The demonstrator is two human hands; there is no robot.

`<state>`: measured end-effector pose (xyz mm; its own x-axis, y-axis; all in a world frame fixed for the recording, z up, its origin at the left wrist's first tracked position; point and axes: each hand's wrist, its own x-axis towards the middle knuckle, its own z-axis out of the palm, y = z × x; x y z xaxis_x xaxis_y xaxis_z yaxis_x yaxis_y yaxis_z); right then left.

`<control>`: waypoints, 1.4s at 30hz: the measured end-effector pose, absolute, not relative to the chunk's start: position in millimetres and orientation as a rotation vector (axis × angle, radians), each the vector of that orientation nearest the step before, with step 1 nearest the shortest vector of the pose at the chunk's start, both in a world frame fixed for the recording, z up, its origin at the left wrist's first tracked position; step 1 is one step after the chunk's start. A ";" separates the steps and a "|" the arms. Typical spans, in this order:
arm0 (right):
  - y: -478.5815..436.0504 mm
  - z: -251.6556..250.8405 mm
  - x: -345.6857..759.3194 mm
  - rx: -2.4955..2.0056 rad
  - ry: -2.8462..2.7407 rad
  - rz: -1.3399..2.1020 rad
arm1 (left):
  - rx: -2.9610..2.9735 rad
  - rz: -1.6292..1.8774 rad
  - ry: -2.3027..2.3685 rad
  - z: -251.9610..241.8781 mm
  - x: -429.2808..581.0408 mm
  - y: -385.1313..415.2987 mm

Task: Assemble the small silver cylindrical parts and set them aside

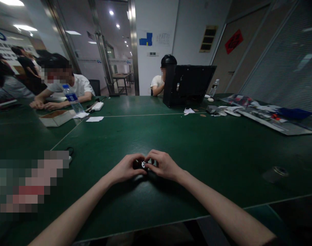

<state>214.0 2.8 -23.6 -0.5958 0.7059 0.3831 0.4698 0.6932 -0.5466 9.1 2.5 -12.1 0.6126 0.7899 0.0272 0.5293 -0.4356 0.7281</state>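
Near the middle of the green table (114,136), my left hand (129,168) and my right hand (162,165) meet around a small white ring-like piece (144,164). The fingers of my left hand curve round a dark object at the piece's left side, mostly hidden by the fingers. My right thumb and fingertips pinch at the white piece from the right. Both hands are close to the tabletop, with their fingertips nearly touching. The exact shape of what lies between them is too small to make out.
A metal can (275,175) stands at the right. At the back left are an open box (57,118), a water bottle (72,99) and a person leaning on the table. A black monitor-like case (191,82) stands at the back, a board with parts (268,118) at the back right.
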 end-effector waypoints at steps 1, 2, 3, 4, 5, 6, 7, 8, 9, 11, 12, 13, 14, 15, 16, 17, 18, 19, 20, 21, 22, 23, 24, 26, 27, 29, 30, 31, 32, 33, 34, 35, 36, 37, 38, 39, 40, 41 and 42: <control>2.9 -23.3 214.2 -0.900 -2.317 0.530 | 2.138 0.479 1.031 -11.5 8.9 2.5; 2.9 -23.0 214.4 -0.904 -2.319 0.532 | 2.135 0.474 1.029 -10.8 8.7 2.4; 3.0 -22.9 214.6 -0.908 -2.321 0.535 | 2.132 0.468 1.029 -10.2 8.5 2.3; 3.1 -22.8 214.8 -0.913 -2.321 0.539 | 2.131 0.462 1.031 -9.8 8.3 2.2; 3.2 -22.9 215.0 -0.916 -2.321 0.542 | 2.130 0.456 1.034 -9.5 8.2 2.1; 3.3 -23.0 215.1 -0.917 -2.321 0.544 | 2.129 0.453 1.036 -9.4 8.1 2.0; 3.4 -23.2 215.1 -0.916 -2.320 0.546 | 2.128 0.451 1.038 -9.5 8.0 1.9; 3.4 -23.5 215.1 -0.915 -2.319 0.547 | 2.127 0.451 1.038 -9.8 8.0 2.0; 3.4 -23.6 215.0 -0.914 -2.317 0.548 | 2.126 0.452 1.037 -10.1 7.9 2.1; 3.4 -23.6 214.8 -0.911 -2.312 0.559 | 2.122 0.450 1.035 -10.3 8.0 2.2; 3.3 -23.4 214.7 -0.908 -2.307 0.567 | 2.120 0.448 1.037 -10.1 8.1 2.2; 3.2 -23.0 214.6 -0.903 -2.300 0.576 | 2.119 0.446 1.040 -9.7 8.3 2.1; 3.2 -22.4 214.7 -0.899 -2.289 0.585 | 2.118 0.444 1.045 -9.1 8.4 1.8; 3.2 -21.7 214.9 -0.896 -2.274 0.593 | 2.117 0.441 1.051 -8.3 8.6 1.5; 3.3 -20.9 215.2 -0.896 -2.256 0.601 | 2.117 0.440 1.057 -7.6 8.9 1.1; 3.5 -20.1 215.7 -0.898 -2.236 0.607 | 2.116 0.440 1.062 -6.9 9.1 0.6; 3.9 -19.4 216.3 -0.904 -2.217 0.613 | 2.111 0.441 1.066 -6.5 9.3 0.3; 4.5 -19.0 217.0 -0.912 -2.200 0.616 | 2.105 0.445 1.070 -6.4 9.4 0.0; 5.3 -18.8 217.7 -0.921 -2.186 0.615 | 2.096 0.449 1.077 -6.5 9.6 -0.2; 6.3 -19.0 218.5 -0.933 -2.176 0.608 | 2.088 0.457 1.088 -7.0 9.6 -0.2; 7.4 -19.6 219.3 -0.950 -2.171 0.599 | 2.082 0.464 1.101 -7.5 9.7 -0.2; 8.7 -20.6 220.0 -0.973 -2.172 0.591 | 2.078 0.469 1.111 -8.0 9.6 0.0; 9.9 -21.7 220.7 -1.000 -2.186 0.587 | 2.078 0.473 1.117 -8.5 9.5 0.2; 11.8 -23.9 222.0 -1.064 -2.251 0.589 | 2.080 0.481 1.115 -8.8 9.2 0.8; 12.5 -24.8 222.5 -1.091 -2.303 0.596 | 2.080 0.486 1.109 -8.8 8.9 1.0; 13.0 -25.6 223.5 -1.124 -2.409 0.608 | 2.079 0.498 1.107 -8.5 8.5 1.2; 13.0 -25.5 223.8 -1.133 -2.449 0.610 | 2.080 0.504 1.109 -8.4 8.2 1.2; 13.0 -25.1 224.1 -1.140 -2.475 0.611 | 2.081 0.507 1.110 -8.4 8.0 1.2; 12.9 -24.6 224.4 -1.148 -2.490 0.613 | 2.082 0.510 1.109 -8.3 7.8 1.1; 12.9 -23.9 224.7 -1.160 -2.495 0.617 | 2.082 0.512 1.106 -8.3 7.7 0.9; 13.0 -23.2 225.0 -1.173 -2.495 0.622 | 2.081 0.511 1.102 -8.1 7.6 0.7; 13.1 -22.5 225.4 -1.184 -2.495 0.630 | 2.080 0.510 1.100 -7.8 7.5 0.5; 13.2 -21.9 225.8 -1.191 -2.495 0.638 | 2.079 0.508 1.100 -7.4 7.5 0.3; 13.4 -21.5 226.3 -1.190 -2.492 0.645 | 2.078 0.504 1.101 -6.9 7.4 0.1; 13.5 -21.3 226.8 -1.181 -2.490 0.650 | 2.075 0.496 1.101 -6.4 7.4 0.0; 13.5 -21.2 227.3 -1.168 -2.486 0.652 | 2.072 0.489 1.101 -5.8 7.3 0.0; 13.4 -21.4 227.6 -1.154 -2.481 0.651 | 2.067 0.481 1.100 -5.4 7.2 0.1; 13.2 -21.6 227.8 -1.144 -2.474 0.648 | 2.061 0.476 1.098 -5.1 7.1 0.2; 13.0 -22.0 227.8 -1.138 -2.467 0.642 | 2.056 0.470 1.095 -4.9 6.9 0.3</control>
